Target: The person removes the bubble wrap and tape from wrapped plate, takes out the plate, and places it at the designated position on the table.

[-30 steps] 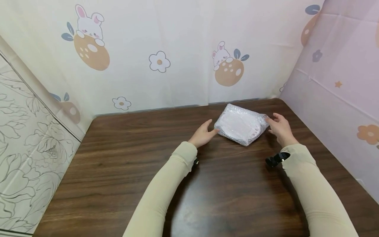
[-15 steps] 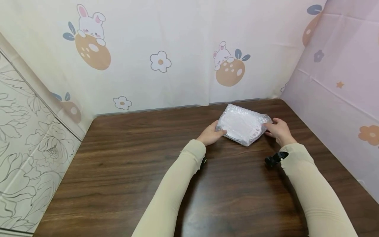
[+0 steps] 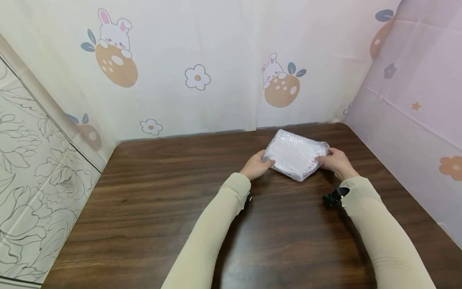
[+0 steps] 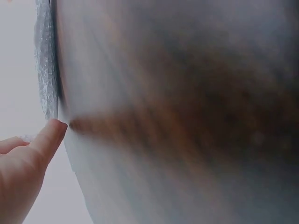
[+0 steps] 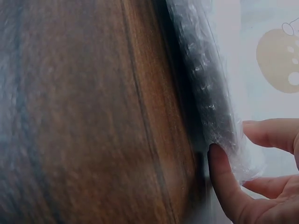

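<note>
Overall, a rabbit-and-flower printed fabric backdrop point(image 3: 231, 40) stood beyond the fingers of both hands. A dark wood-grain tabletop point(image 3: 144, 208) extended below the fingers, to their left and toward the person. A pale left sleeve point(image 3: 205, 228) and a matching right sleeve point(image 3: 382, 233) ran back from the hands.

One flat bubble-wrapped package point(image 3: 294, 154) was located directly between the two sets of fingers, with part of its body reaching beyond them toward the backdrop. Its widest span appeared to run crosswise, from one hand to the other, with the sides set askew to the person; foreshortening prevented a firm reading of the long axis. Neither hand was nearer: both were in contact. The wrap served as the only container. A pale, flat item showed through it between the fingers; its exact kind could not be told.

The left hand point(image 3: 255, 165) pinched the left corner, thumb above, a finger at the lower edge. The right hand point(image 3: 337, 162) pinched the right edge, thumb on the upper face, a finger underneath. On each hand, the gap between thumb and finger was about the package's edge thickness.

A black strap point(image 3: 338, 194) sat behind the right fingers, at the wrist.
</note>
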Motion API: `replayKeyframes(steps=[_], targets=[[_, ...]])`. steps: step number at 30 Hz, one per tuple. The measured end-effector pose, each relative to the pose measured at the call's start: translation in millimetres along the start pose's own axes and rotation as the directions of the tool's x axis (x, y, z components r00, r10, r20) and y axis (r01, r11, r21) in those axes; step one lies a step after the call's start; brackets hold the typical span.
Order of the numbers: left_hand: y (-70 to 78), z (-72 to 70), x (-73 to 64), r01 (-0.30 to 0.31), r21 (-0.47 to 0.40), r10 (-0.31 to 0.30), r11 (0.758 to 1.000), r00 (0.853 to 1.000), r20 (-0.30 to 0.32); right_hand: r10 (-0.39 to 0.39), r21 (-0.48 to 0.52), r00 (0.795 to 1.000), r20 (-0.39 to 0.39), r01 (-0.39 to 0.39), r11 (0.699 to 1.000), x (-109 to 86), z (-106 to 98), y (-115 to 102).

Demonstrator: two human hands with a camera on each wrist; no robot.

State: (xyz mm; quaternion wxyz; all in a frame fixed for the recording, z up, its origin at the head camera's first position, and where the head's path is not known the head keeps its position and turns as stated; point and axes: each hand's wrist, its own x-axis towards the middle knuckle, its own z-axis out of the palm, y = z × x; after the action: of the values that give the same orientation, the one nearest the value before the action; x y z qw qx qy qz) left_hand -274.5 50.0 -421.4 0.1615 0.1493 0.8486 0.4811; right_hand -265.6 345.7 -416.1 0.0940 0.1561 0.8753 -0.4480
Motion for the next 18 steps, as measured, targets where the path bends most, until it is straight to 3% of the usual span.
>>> replayKeyframes(steps=[8,18], targets=[[-3.2,-5.2,-4.5,0.012,-0.017,-0.012,1.000,1.000,-0.029,-0.050,0.000,0.998,0.047,0.050,0.999,-3.0,3,-2],[-10.3,-16.5,-11.2,-0.005,-0.015,0.005,1.000,0.999,-0.051,-0.103,0.087,0.991,0.090,0.095,0.992,-6.3,12,-5]])
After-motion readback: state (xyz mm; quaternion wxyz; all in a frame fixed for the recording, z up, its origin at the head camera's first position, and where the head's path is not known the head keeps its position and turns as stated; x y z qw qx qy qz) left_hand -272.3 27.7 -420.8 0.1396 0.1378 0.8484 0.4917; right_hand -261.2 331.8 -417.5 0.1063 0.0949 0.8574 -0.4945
